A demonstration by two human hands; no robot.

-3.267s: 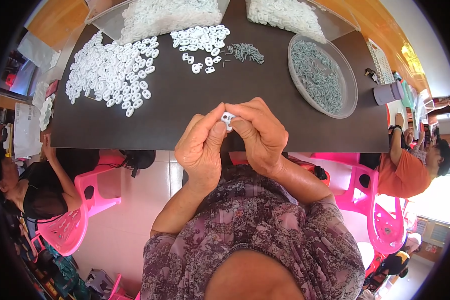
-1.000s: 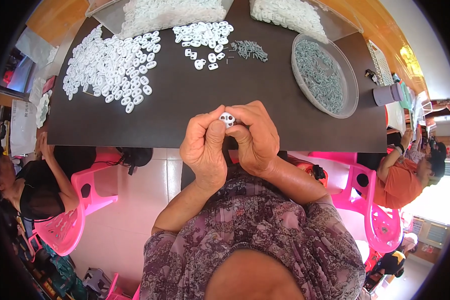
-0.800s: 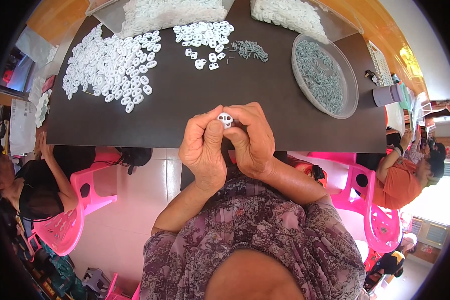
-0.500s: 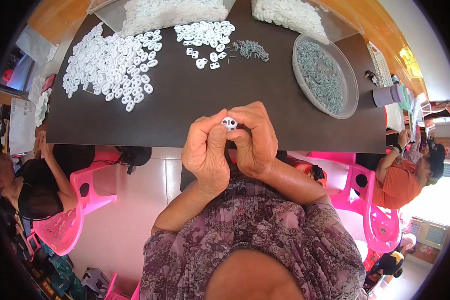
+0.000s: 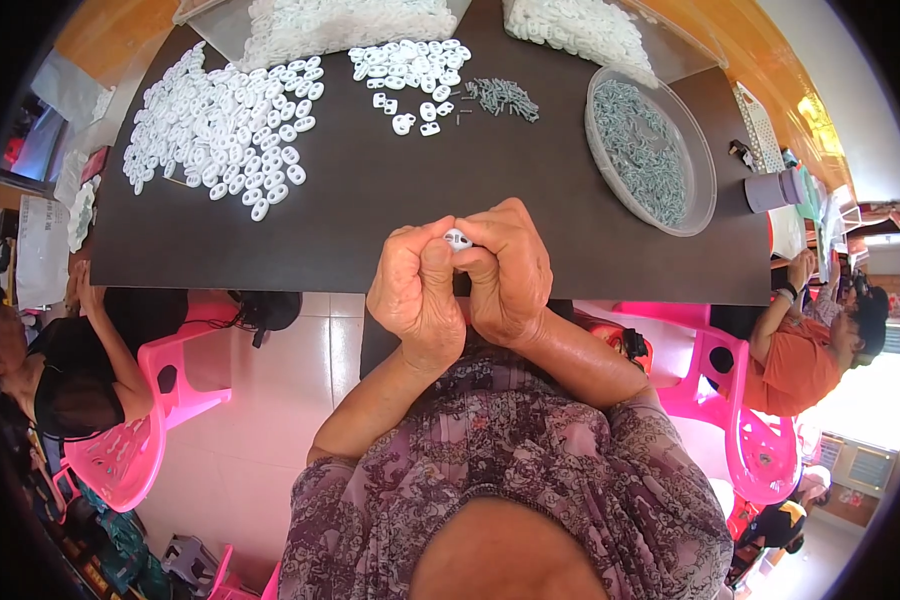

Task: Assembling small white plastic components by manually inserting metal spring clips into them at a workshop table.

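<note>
Between my two hands, just above the table's near edge, is a small white two-hole plastic cord lock (image 5: 457, 239). My left hand (image 5: 415, 290) pinches one side of it between thumb and fingers. From the other side my right hand (image 5: 510, 270) grips it the same way. Fingertips cover much of the piece, so its inside is hidden. Beyond my hands lie a group of white cord lock parts (image 5: 410, 66) and a small heap of thin grey pieces that look like springs (image 5: 502, 98).
A wide spread of white oval two-hole parts (image 5: 220, 140) covers the table's left. To the right stands a round clear tub (image 5: 708, 190) of grey spring-like pieces. Clear bins (image 5: 210, 48) of white parts line the back. People sit at both sides on pink chairs (image 5: 155, 400).
My hands stay together at nearly the same spot. The white piece has turned slightly between my fingers, and less of it shows.
</note>
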